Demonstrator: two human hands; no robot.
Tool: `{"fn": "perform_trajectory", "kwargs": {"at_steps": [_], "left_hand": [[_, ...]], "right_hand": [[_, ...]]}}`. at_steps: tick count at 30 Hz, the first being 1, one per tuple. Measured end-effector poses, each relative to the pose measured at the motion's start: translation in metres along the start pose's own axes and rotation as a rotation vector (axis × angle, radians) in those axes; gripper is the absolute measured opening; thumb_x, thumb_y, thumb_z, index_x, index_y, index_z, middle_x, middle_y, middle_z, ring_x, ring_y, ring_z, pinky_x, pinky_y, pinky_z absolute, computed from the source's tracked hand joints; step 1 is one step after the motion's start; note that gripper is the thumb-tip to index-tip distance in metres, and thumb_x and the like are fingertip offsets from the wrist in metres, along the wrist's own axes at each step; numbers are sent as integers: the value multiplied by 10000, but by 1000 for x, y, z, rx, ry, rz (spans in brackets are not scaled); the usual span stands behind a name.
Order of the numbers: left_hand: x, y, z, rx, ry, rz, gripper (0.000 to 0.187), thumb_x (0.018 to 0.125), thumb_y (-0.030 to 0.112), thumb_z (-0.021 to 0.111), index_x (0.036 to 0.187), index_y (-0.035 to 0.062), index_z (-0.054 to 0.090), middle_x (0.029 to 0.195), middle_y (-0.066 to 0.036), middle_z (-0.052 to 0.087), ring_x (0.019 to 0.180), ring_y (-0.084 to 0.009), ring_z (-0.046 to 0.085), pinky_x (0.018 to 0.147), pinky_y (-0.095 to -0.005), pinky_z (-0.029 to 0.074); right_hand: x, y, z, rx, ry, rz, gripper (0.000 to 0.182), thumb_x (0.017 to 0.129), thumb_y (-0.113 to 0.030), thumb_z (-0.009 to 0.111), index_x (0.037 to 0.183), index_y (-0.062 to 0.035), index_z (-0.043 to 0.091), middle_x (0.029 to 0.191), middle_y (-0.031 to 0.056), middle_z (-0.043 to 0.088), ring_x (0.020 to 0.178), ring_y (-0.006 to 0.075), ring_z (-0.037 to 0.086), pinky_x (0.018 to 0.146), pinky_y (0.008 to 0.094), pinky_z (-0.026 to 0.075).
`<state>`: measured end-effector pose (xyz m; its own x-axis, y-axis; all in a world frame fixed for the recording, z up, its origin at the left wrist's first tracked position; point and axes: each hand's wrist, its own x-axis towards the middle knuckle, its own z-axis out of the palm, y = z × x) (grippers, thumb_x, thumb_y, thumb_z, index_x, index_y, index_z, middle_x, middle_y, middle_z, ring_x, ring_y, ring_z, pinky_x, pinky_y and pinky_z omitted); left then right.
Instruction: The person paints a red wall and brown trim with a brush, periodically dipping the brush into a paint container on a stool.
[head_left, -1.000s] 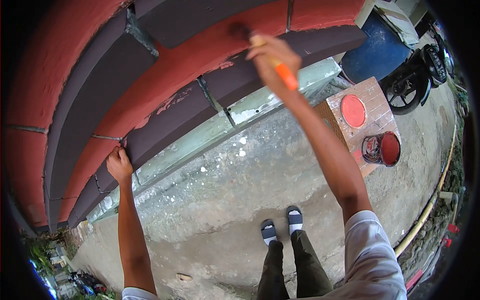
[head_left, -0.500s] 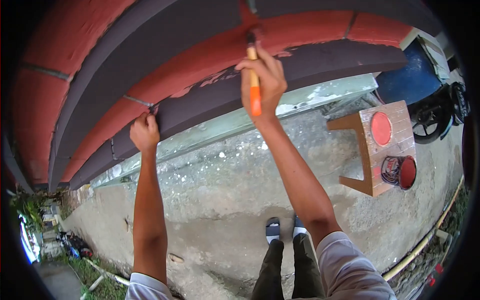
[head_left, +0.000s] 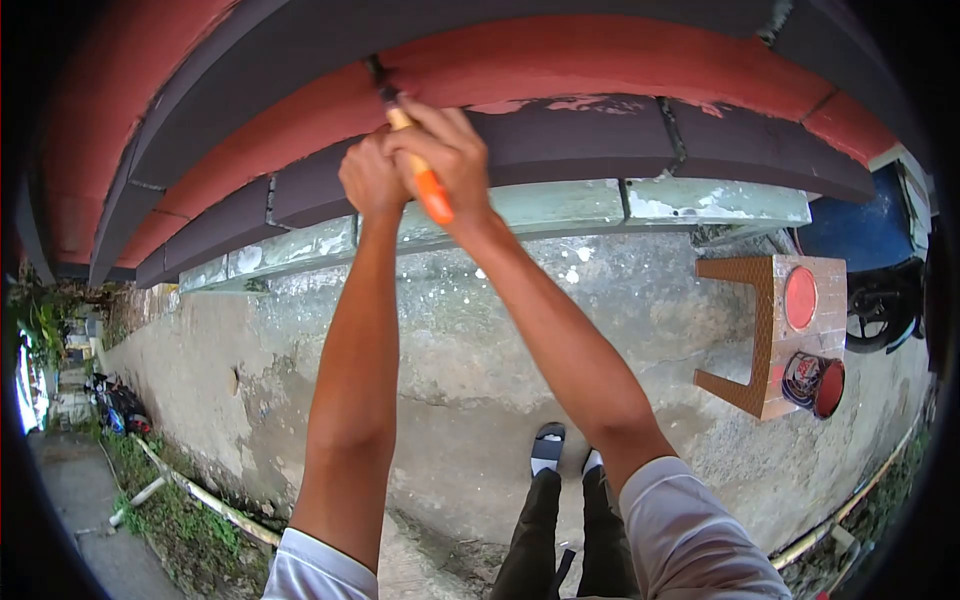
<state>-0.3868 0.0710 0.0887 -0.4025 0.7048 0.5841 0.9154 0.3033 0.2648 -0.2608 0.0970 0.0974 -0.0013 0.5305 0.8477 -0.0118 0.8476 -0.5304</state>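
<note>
brush (head_left: 429, 182) in right hand (head_left: 448, 155), fingers (head_left: 432, 121) closed round it, bristles (head_left: 388, 94) beyond them; left hand (head_left: 373, 176) curled just beside, hold unclear to me.

My bare hands (head_left: 447, 155), my loose white short sleeves (head_left: 690, 525) ending above the elbows, my dark olive trousers (head_left: 528, 530), white socks (head_left: 543, 466), dark grey slip-on sandals (head_left: 549, 439)

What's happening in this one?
A person's right hand grips a paintbrush, its bristles up at the red band of a wall. The left hand is curled right beside it, in front of the dark ledge; whether it holds anything is unclear. Off to the right, a red paint can sits on a table.
</note>
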Motion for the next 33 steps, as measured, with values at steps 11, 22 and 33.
{"fn": "perform_trajectory", "kwargs": {"at_steps": [11, 22, 33], "left_hand": [[4, 9, -12, -136, -119, -39, 297, 898, 327, 582, 870, 60, 710, 811, -217, 700, 835, -467, 681, 758, -554, 514], [-126, 30, -80, -478, -163, 238, 476, 862, 114, 679, 1306, -13, 564, 1279, -246, 591, 1198, -445, 567, 1079, -489, 429], [-487, 90, -279, -1187, -1376, -266, 352, 972, 49, 701, 1313, 69, 619, 1114, -55, 760, 920, -97, 694, 841, -296, 558]], "right_hand": [[8, -27, -187, -250, 307, 182, 149, 913, 76, 721, 844, -52, 756, 1252, 228, 715, 1167, 301, 712, 940, 344, 551], [-41, -207, -316, -259, 128, 511, 123, 919, 44, 730, 981, -40, 795, 1248, 188, 716, 1148, 258, 698, 960, 349, 538], [25, -423, -427, -78, 128, 823, 211, 928, -50, 755, 1130, 10, 759, 1154, 157, 755, 1033, 198, 720, 932, 324, 554]]}}
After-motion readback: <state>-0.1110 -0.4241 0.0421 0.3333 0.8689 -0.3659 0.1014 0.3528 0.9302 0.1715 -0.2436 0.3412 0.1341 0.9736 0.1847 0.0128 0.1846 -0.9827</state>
